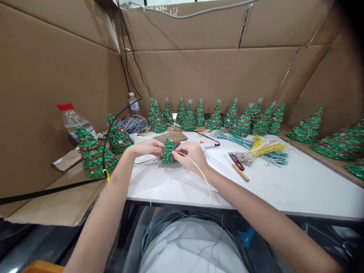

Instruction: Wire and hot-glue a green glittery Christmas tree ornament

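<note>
My left hand (151, 148) is closed on the left side of a small green Christmas tree (170, 151) with red trim, held over the table's middle. On its right side, my right hand (192, 154) pinches a pale yellow wire (202, 175) between thumb and fingertips. The wire's loose end curves down toward the table's front edge. A thin white strand (151, 182) hangs below my left hand. Whether the yellow wire passes into the tree cannot be made out, since my fingers cover that spot.
Finished trees (189, 117) line the back, with more at left (93, 155) and right (307, 127). Right of my hands lie red-handled snips (237, 162), a wooden-handled tool (240, 173), yellow wires (263, 147) and a glue gun (209, 145). A black cable (106, 142) crosses near my left forearm.
</note>
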Available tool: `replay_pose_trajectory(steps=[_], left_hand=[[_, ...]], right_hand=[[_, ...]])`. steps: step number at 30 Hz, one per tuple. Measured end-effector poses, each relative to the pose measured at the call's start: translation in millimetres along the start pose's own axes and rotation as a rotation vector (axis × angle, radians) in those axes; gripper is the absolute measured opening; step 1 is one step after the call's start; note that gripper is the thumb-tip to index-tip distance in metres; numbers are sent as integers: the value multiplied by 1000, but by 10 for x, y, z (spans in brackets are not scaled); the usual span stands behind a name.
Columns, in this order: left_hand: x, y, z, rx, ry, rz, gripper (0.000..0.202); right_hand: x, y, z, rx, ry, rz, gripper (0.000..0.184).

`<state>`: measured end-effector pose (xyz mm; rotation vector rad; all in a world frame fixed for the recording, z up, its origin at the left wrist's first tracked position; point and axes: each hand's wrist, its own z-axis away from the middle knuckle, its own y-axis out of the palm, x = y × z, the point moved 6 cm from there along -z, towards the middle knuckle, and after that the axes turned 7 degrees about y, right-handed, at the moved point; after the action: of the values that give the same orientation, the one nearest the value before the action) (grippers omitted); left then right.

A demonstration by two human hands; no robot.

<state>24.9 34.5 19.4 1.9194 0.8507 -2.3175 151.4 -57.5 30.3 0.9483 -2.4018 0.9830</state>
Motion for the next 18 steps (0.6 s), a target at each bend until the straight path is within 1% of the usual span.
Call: replay_pose_trajectory(steps=[5,11,15,18], left_hand=[[60,-9,-13,-25,-10,21,17],[93,-13,-19,-37,3,43,16],[77,2,-14,-26,15,43,14],[70,10,-12,-23,16,44,15]], right_hand=[[3,2,0,-21,26,25,12],[35,7,28,-65,-12,83,12],[40,34,47,-46,-49,136,12],[29,41,50,-32,-42,155,12]])
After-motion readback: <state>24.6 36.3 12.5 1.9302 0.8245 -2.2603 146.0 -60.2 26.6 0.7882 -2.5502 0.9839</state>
